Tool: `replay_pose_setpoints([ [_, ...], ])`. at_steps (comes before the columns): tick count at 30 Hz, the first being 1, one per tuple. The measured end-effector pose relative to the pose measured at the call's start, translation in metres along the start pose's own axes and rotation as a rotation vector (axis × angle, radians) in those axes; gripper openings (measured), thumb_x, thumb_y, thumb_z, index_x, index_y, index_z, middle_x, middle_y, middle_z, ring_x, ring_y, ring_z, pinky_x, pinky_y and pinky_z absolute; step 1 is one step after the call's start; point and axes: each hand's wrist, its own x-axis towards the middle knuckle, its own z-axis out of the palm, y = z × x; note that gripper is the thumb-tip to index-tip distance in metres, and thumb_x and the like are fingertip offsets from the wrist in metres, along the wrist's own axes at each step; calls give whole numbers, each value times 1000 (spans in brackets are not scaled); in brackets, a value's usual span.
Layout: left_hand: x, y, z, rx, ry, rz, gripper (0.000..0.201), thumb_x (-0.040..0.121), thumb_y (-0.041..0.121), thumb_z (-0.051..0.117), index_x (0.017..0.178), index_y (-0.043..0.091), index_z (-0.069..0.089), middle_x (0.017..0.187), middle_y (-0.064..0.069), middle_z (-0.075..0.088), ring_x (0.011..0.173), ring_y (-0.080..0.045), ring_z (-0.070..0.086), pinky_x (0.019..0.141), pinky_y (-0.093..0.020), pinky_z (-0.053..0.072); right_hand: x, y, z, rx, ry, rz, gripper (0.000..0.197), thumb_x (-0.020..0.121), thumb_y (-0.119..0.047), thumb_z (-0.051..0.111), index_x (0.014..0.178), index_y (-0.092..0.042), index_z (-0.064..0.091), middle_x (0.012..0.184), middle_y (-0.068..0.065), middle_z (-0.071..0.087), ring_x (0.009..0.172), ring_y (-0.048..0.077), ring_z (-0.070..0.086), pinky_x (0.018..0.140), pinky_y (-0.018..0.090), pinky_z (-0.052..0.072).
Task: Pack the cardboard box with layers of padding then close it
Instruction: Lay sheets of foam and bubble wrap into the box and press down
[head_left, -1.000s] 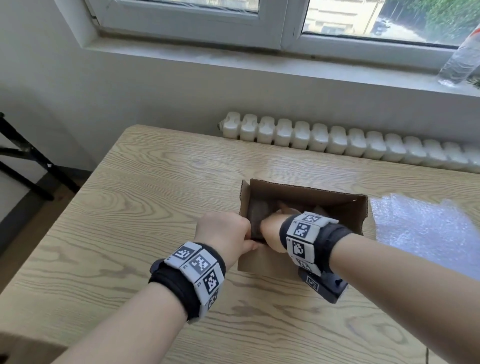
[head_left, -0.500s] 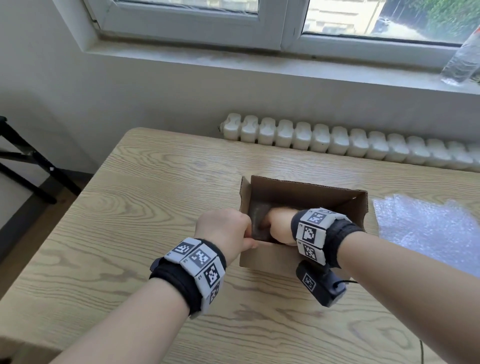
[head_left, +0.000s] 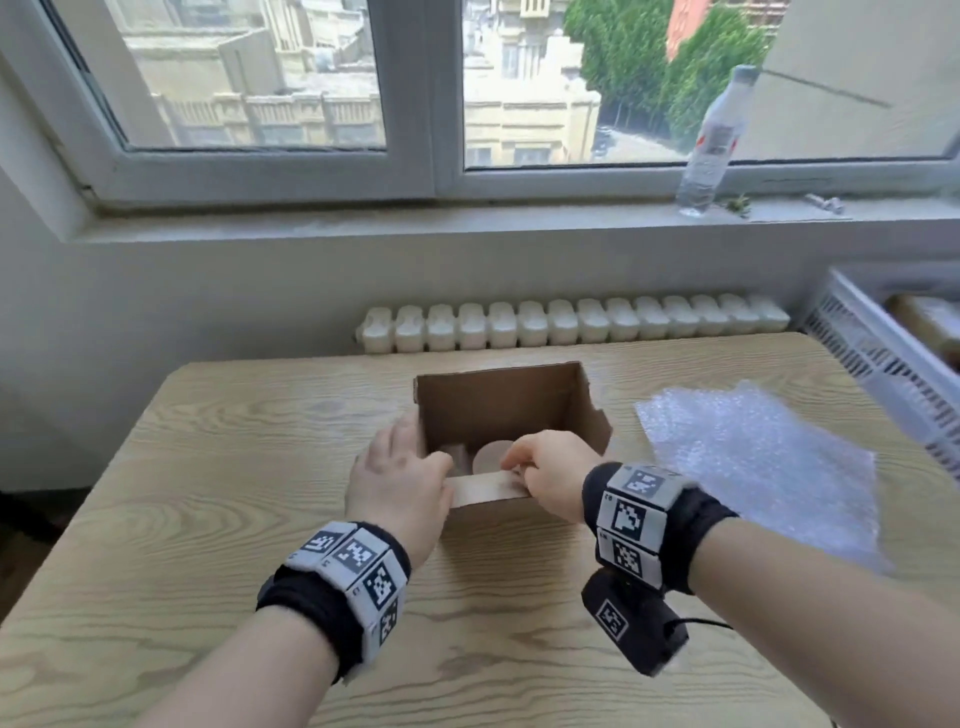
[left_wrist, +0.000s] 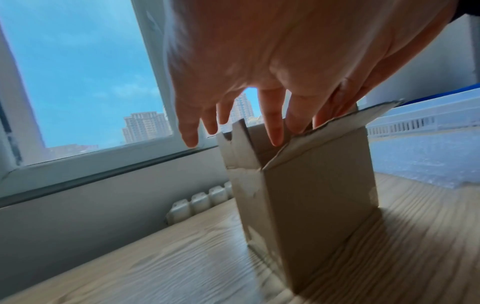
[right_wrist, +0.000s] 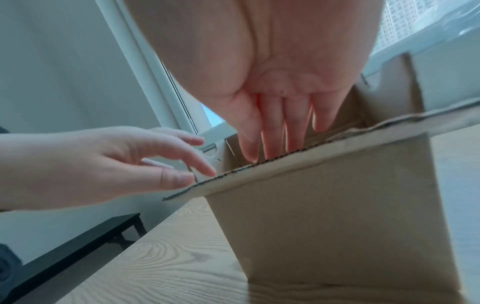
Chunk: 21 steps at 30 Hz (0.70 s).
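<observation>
The open cardboard box (head_left: 498, 410) stands mid-table, its tall far flap upright. Something pale and rounded (head_left: 490, 456) lies inside; I cannot tell what it is. My right hand (head_left: 545, 467) is at the near flap (head_left: 485, 489); in the right wrist view its straight fingers (right_wrist: 272, 131) reach down behind that flap (right_wrist: 298, 164). My left hand (head_left: 400, 480) hovers at the box's near left corner with its fingers (left_wrist: 272, 127) spread and straight, the thumb beside the flap's edge. A sheet of bubble wrap (head_left: 753, 457) lies flat on the table to the right of the box.
A white slatted crate (head_left: 878, 358) stands at the table's right edge. Behind the table (head_left: 234, 467) runs a white radiator (head_left: 571, 322) under the window sill, where a plastic bottle (head_left: 711, 140) stands. A black stand (right_wrist: 78, 246) is on the floor to the left.
My right hand has come up out of the box to the near flap. My left hand has let go of the near left corner and spread its fingers. The head view has tilted upward.
</observation>
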Motion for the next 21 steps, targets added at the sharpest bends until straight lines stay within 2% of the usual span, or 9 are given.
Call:
replay_pose_setpoints([
  [3, -4, 19, -4, -37, 64, 115, 31, 97, 37, 39, 124, 28, 52, 160, -7, 5, 147, -26, 6, 119, -38, 13, -23, 12, 1, 95, 158, 5, 38, 93, -8, 39, 119, -21, 63, 127, 0, 61, 120, 18, 54, 102, 32, 44],
  [7, -2, 51, -9, -90, 145, 327, 33, 98, 30, 39, 127, 28, 54, 154, 1, 29, 143, -17, 22, 117, -31, 19, -51, 34, -8, 183, 329, 35, 36, 92, -5, 40, 113, -16, 67, 120, 2, 64, 114, 18, 57, 99, 31, 45],
  [11, 4, 89, -14, -115, 105, 477, 36, 99, 27, 38, 132, 28, 52, 144, 11, 43, 136, -10, 33, 112, -24, 24, -67, 75, -19, 219, 389, 141, 35, 92, -4, 39, 112, -15, 66, 121, 2, 61, 114, 18, 56, 98, 28, 44],
  [14, 12, 120, -13, -127, 53, 520, 35, 99, 26, 37, 131, 29, 51, 138, 12, 48, 131, -9, 39, 107, -24, 31, -71, 117, -25, 178, 361, 230, 36, 93, -4, 39, 117, -14, 64, 129, 3, 56, 119, 19, 53, 103, 29, 41],
  [16, 19, 143, -11, -137, 1, 532, 34, 99, 25, 37, 130, 28, 52, 136, 11, 51, 129, -11, 43, 105, -28, 38, -73, 148, -28, 129, 306, 292, 37, 95, -4, 38, 122, -14, 61, 135, 3, 50, 125, 20, 50, 106, 31, 38],
  [21, 41, 202, 8, -146, -90, 540, 33, 98, 24, 41, 127, 25, 56, 132, 4, 55, 123, -17, 49, 100, -36, 43, -76, 224, -25, 30, 87, 423, 42, 97, -9, 35, 136, -16, 50, 158, -1, 18, 142, 23, 30, 112, 36, 33],
])
